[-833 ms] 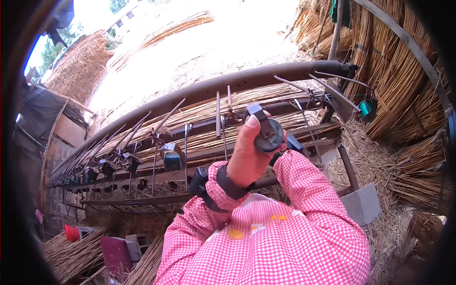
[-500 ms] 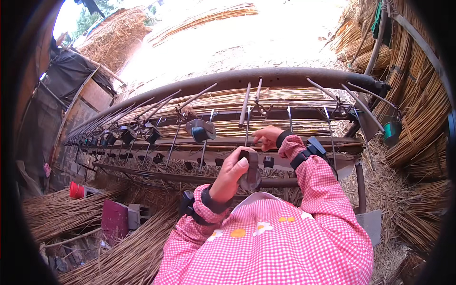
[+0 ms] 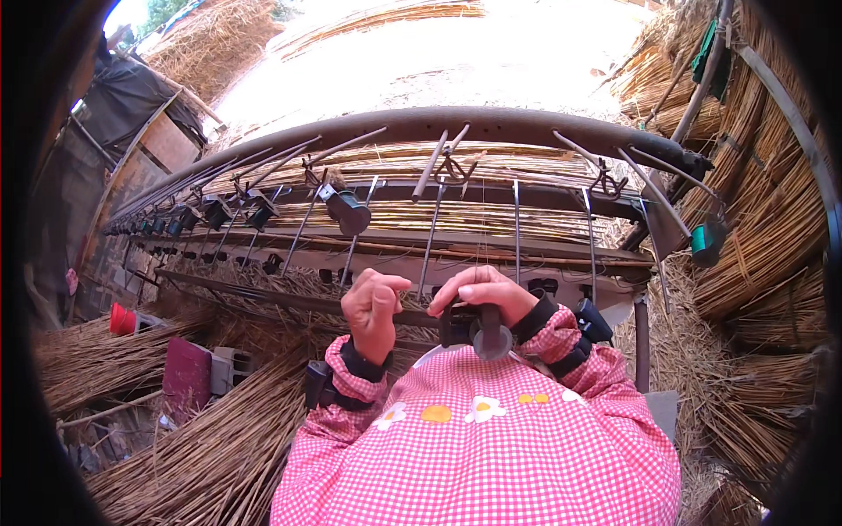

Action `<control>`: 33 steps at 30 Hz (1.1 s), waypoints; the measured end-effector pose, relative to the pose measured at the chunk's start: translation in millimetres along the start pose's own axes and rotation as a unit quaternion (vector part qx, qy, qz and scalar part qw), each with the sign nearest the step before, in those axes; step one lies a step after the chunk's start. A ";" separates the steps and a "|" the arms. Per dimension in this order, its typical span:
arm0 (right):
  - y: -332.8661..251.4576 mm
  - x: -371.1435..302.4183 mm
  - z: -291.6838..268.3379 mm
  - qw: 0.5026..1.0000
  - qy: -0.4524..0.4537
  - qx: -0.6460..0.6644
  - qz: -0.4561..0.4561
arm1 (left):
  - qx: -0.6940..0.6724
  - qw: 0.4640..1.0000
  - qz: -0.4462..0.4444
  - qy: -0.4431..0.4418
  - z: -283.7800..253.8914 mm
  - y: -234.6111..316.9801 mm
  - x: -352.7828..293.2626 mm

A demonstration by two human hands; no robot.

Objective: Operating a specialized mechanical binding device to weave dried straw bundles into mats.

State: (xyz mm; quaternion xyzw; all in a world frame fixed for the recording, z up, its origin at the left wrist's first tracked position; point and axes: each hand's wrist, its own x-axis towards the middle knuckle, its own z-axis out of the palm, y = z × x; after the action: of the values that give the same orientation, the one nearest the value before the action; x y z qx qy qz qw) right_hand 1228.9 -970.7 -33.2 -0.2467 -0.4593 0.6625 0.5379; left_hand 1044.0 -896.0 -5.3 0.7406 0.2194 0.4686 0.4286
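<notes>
In the head view, the right hand [image 3: 487,294] is at the near centre, in front of the checked garment [image 3: 500,447]. Its fingers are bent over a dark spool holder [image 3: 492,340] and grip it from above; the holder's round end hangs below the hand, toward the garment. The exact contact of each fingertip cannot be told.

The left hand [image 3: 372,311] is raised just left of the right hand, the two apart. Its fingers are curled into the palm, with the thumb drawn against the index finger. Whether a strand is pinched between them cannot be told.

Beyond both hands, a metal frame runs from left to right. Its far member is a thick brown tube [image 3: 491,119], which carries slanting rods. Pale reeds [image 3: 517,219] lie lengthwise below the tube. A dark-green spool [image 3: 349,212] hangs on the frame, far and left of the hands; a bright-green spool [image 3: 702,244] hangs at the right end.

At the near left, a red spool [image 3: 123,320] lies beyond a maroon panel [image 3: 187,377]. A reed bundle [image 3: 206,447] extends along the ground nearer the person.
</notes>
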 end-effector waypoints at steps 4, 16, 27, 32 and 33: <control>-60.7 8.8 85.8 0.967 -0.156 0.203 0.006 | 0.208 0.953 0.126 -0.178 41.5 -18.2 7.1; -21.6 35.6 -73.2 0.915 0.202 0.344 -0.057 | 0.066 0.830 -0.156 -0.532 38.4 -103.5 102.0; 21.8 116.8 -178.5 0.829 0.397 0.373 -0.122 | -0.054 0.985 -0.038 -0.160 100.3 -176.1 160.6; 23.9 105.5 -161.8 0.885 0.456 0.069 0.068 | 0.019 0.994 0.030 -0.099 93.5 -137.7 159.6; 42.6 88.1 -195.1 0.872 0.464 -0.111 0.111 | 0.015 0.994 0.037 -0.100 97.0 -135.9 160.6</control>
State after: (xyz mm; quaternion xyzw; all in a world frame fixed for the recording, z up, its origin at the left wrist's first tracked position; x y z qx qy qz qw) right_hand 1342.0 -820.9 -144.7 -0.6330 -0.1972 0.4721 0.5810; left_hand 1214.7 -748.1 -57.0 0.7975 0.1549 0.4047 0.4198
